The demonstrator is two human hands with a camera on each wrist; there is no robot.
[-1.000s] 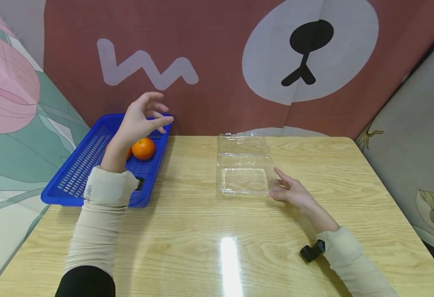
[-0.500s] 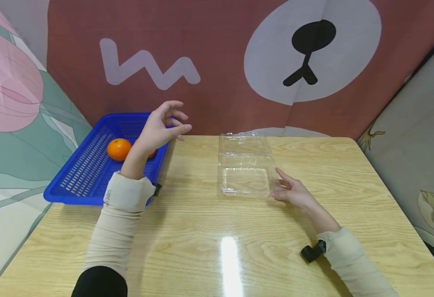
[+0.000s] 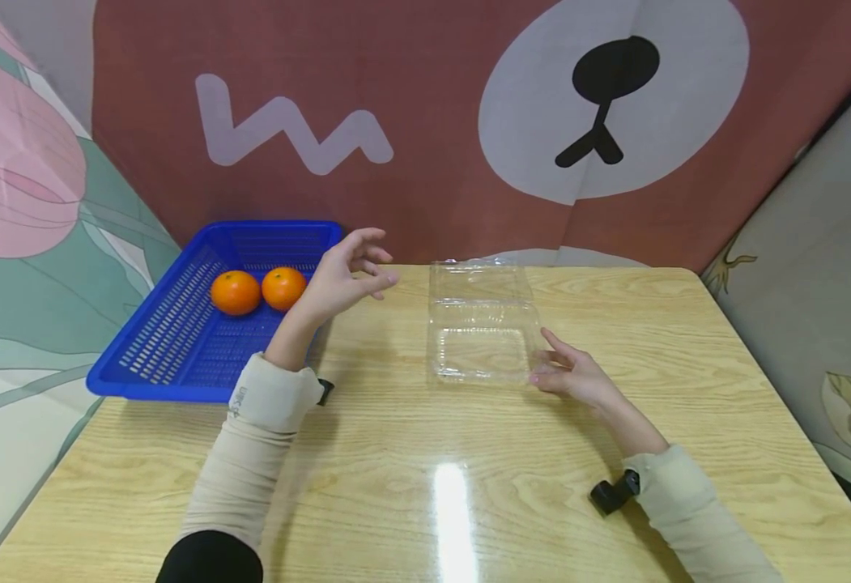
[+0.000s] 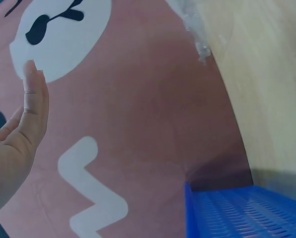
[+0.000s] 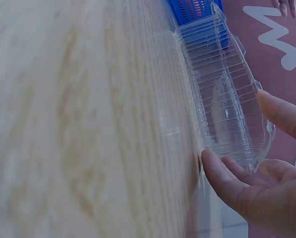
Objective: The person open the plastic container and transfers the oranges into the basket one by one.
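Observation:
My left hand [image 3: 348, 275] hovers over the right rim of a blue plastic basket [image 3: 177, 356]. Its fingers are loosely bent and hold nothing; part of this hand [image 4: 21, 126] shows in the left wrist view. Inside the basket lie two oranges, one [image 3: 236, 292] whole in view, the other [image 3: 282, 287] just beside my left wrist. A clear plastic clamshell container [image 3: 479, 352] lies on the table with its lid [image 3: 478, 283] folded back. My right hand [image 3: 574, 376] holds its right edge; in the right wrist view the fingertips [image 5: 269, 105] touch the rim of the container [image 5: 222, 104].
The wooden table [image 3: 367, 486] carries the basket at left and the container at mid-back. A printed cloth [image 3: 425, 202] hangs behind the back edge, with further patterned cloths at both sides. A black wrist camera [image 3: 613, 492] sits at the right cuff.
My left hand has moved right and slightly toward me, from above the basket to beyond its right rim, uncovering both oranges. The right hand and container have stayed still.

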